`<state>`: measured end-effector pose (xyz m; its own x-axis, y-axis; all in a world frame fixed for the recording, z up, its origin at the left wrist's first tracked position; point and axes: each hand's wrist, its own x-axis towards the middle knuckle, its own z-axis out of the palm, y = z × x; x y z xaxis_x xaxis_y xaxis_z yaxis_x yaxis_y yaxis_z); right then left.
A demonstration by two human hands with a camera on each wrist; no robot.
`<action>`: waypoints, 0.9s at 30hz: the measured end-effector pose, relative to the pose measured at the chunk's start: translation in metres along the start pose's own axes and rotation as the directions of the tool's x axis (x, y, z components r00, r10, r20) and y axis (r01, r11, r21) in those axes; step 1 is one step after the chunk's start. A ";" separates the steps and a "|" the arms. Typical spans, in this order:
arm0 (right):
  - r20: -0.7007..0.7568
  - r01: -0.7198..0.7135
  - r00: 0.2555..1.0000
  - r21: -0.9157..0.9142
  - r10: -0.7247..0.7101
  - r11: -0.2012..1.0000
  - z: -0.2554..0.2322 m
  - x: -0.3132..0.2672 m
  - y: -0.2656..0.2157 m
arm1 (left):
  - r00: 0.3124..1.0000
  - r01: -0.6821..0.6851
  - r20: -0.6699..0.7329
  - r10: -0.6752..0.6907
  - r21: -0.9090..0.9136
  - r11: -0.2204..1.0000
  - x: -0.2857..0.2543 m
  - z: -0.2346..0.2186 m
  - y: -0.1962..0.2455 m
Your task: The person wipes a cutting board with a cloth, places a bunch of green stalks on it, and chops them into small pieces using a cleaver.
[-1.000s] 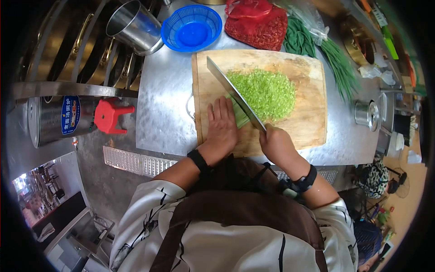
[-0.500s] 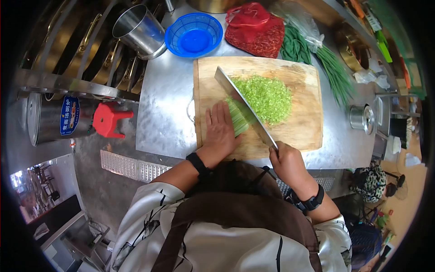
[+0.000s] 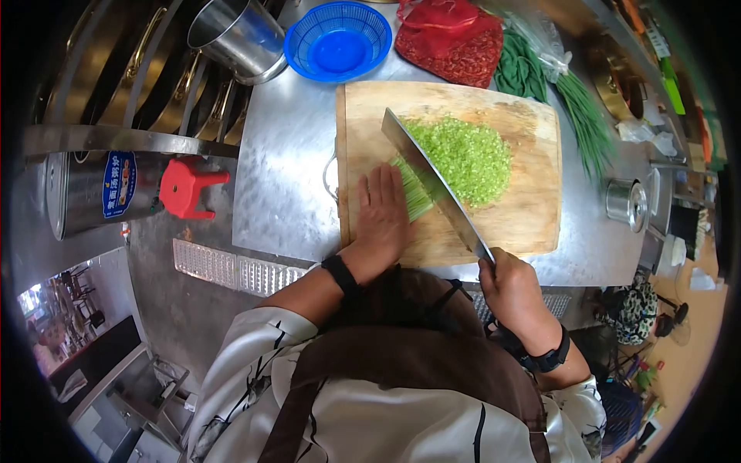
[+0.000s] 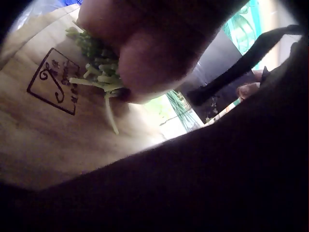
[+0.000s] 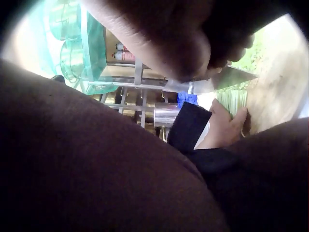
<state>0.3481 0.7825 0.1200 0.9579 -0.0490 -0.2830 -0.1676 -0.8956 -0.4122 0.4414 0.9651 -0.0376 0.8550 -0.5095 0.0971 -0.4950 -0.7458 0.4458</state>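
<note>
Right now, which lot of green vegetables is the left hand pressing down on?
The uncut bundle of stalks under the left hand, beside the knife; the chopped pile lies beyond the blade.

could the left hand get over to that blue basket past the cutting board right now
Probably yes. The left hand only presses on the green stalks, and bare steel table lies between it and the blue basket.

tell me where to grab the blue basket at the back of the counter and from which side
Judging by its shape, take the blue basket by its rim, on the side nearest the cutting board, coming down from above. It sits upright and empty with its mouth open upward, and the steel pot crowds its left side.
</note>
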 end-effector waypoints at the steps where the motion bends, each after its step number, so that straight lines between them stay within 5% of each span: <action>1: -0.008 -0.003 1.000 0.005 0.003 1.000 0.000 0.000 0.000 | 1.000 0.006 0.011 -0.006 0.009 1.000 0.001 -0.001 0.001; 27: 0.132 -0.015 0.991 0.081 0.004 0.997 0.010 0.025 0.011 | 1.000 -0.006 0.002 0.006 0.032 0.999 0.002 0.005 0.000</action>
<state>0.3678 0.7754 0.0996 0.9179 0.0065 -0.3967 -0.1998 -0.8562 -0.4765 0.4424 0.9621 -0.0423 0.8517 -0.5148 0.0979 -0.5049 -0.7563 0.4161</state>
